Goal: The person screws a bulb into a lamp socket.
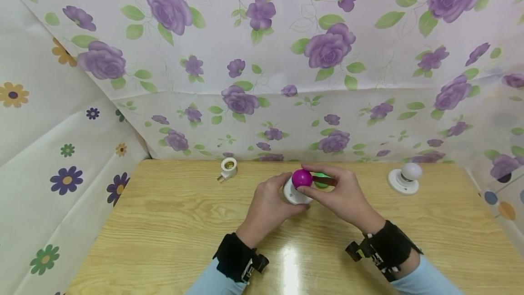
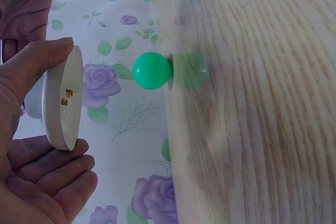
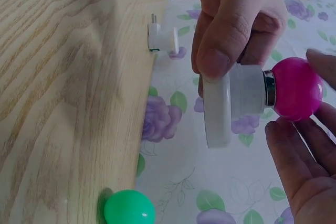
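My left hand [image 1: 270,199] grips a round white lamp holder [image 1: 295,193] by its base, lifted off the table. Brass screw terminals show on its hollow underside in the left wrist view. A magenta light bulb [image 3: 298,88] sits in the socket, a band of its metal cap showing at the socket's mouth. The fingertips and thumb of my right hand [image 1: 344,192] pinch this bulb from its sides. Behind the right hand a green bulb [image 2: 151,70] rests on the table, partly hidden in the head view.
A white plug-in socket with prongs [image 1: 227,169] lies at the table's back left. Toward the back right stands a white lamp holder [image 1: 403,183] with a white bulb [image 1: 411,171] in it. Flowered sheeting [image 1: 262,67] rises behind the wooden table [image 1: 172,222].
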`<state>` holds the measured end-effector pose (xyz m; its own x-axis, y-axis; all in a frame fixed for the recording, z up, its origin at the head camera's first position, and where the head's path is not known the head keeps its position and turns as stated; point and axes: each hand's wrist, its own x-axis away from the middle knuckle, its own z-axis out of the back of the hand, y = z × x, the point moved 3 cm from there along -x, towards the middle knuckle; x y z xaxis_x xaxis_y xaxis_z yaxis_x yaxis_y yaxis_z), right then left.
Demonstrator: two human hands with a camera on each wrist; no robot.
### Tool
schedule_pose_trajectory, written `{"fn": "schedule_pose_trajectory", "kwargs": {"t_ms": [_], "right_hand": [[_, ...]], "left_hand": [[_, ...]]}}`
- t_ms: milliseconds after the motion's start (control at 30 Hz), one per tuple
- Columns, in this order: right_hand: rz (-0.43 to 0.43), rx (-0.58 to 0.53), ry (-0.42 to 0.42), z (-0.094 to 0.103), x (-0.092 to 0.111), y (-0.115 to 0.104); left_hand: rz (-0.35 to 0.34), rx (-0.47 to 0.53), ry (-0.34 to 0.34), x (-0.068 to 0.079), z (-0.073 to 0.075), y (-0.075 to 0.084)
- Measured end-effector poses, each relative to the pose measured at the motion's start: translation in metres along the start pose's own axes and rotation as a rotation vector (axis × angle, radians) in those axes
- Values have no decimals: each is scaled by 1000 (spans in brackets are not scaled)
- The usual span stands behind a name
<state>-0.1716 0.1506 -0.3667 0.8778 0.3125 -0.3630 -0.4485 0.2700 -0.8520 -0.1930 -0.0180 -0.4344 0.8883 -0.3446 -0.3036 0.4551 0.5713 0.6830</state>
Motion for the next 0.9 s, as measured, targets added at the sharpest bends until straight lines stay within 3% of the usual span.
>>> {"fn": "schedule_pose_trajectory", "kwargs": {"t_ms": [433, 900], "right_hand": [[9, -2, -129, -3, -2, 32], [18, 3, -85, -4, -1, 34]], "left_hand": [[7, -23, -14, 1, 0, -1], [-10, -26, 6, 1, 1, -1]]}}
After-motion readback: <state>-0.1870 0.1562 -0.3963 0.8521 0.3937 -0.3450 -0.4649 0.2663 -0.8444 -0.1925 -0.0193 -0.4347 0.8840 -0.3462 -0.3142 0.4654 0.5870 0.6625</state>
